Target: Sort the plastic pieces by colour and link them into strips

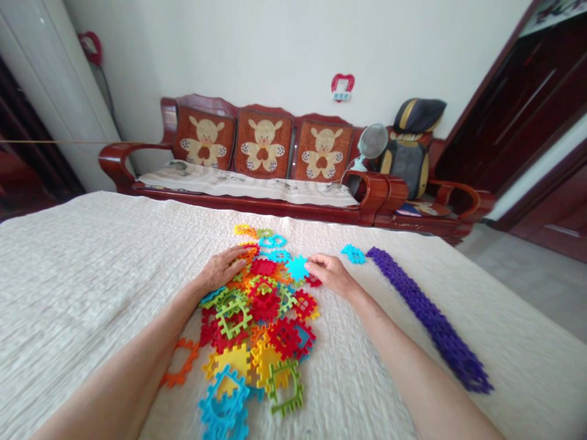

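Note:
A loose heap of notched plastic building tiles (263, 304) in red, yellow, green, orange and blue lies before me on the cloth-covered surface. My right hand (331, 273) pinches a light blue tile (298, 267) at the heap's right side, thumb and fingers closed on its edge. On the left, my left hand (224, 267) rests on the heap with its fingers stretched over orange and red tiles. Near me lie a blue frame tile (224, 394) and a green frame tile (285, 386). An orange tile (182, 363) is partly hidden by my left forearm.
A long strip of purple tiles (428, 318) lies to the right, with a light blue tile (354, 253) by its far end. The pale quilted cloth (114, 256) ends before a wooden sofa (257, 198). A small fan (372, 143) stands at the sofa's right end.

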The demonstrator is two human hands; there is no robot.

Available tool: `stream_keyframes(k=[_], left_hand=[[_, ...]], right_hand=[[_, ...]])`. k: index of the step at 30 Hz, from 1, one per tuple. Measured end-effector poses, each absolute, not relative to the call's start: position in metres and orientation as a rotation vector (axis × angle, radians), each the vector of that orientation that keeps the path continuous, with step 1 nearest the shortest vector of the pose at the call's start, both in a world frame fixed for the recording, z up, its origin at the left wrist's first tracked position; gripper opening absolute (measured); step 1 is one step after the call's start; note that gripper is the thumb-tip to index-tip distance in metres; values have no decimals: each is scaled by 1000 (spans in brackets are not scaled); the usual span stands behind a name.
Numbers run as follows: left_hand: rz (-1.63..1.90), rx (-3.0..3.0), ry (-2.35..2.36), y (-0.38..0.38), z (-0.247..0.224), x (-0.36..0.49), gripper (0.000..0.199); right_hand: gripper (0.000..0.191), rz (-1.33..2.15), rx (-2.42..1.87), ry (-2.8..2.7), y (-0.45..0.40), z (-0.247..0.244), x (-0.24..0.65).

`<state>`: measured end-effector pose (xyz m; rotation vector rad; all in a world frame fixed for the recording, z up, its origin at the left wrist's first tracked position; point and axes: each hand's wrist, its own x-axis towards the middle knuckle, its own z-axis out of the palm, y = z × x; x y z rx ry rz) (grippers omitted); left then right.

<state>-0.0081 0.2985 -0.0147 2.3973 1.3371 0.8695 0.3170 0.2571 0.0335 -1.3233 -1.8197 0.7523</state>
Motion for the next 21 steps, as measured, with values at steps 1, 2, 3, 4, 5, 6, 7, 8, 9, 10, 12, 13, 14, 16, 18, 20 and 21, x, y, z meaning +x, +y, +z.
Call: stream_keyframes(k=[1,2,3,4,5,6,7,8,9,10,12,13,14,16,18,20,21], left_hand=[[871,2393,1343,299,-16,-8,57],[870,2390,1343,300,-16,-8,58],[868,2388,1342,300,-16,-8,58],[868,2387,1339,300,-16,-8,58],[867,2387,1335,300,-16,-7,58],[866,2388,1331,299,-15,-7,58],[867,2391,1328,299,-14,-7,58],[869,2393,1326,298,-14,-7,58],[871,2397,1321,297,-13,-7,58],[871,2401,1317,297,-12,-7,58],[865,2406,1319,296,-11,-7,58],[864,2405,1324,295,-10,-7,59],[863,2402,1330,295,-9,-7,59],[864,2395,1339,293,-7,-6,59],[861,2391,1334,292,-4,-5,59],[855,2388,1326,291,-2,-4,59],[854,2386,1324,291,-2,-4,59]], right_hand=[[26,725,-1318,-1755,260,33,323],[26,658,-1316,-1699,264,32,330],[25,563,-1317,-1657,267,29,338],[23,455,-1317,-1635,271,25,345],[20,352,-1313,-1636,274,21,353],[17,265,-1303,-1659,277,16,361],[14,202,-1287,-1699,280,11,367],[13,163,-1268,-1750,281,6,373],[13,141,-1249,-1805,283,1,378],[14,127,-1230,-1853,283,-2,382],[18,112,-1197,-1914,283,-7,386],[20,110,-1182,-1928,282,-9,387],[22,114,-1169,-1934,282,-10,388],[24,140,-1151,-1950,281,-11,388],[25,183,-1163,-1964,281,-13,387],[23,226,-1235,-1911,282,-14,386],[23,250,-1285,-1853,283,-15,385]])
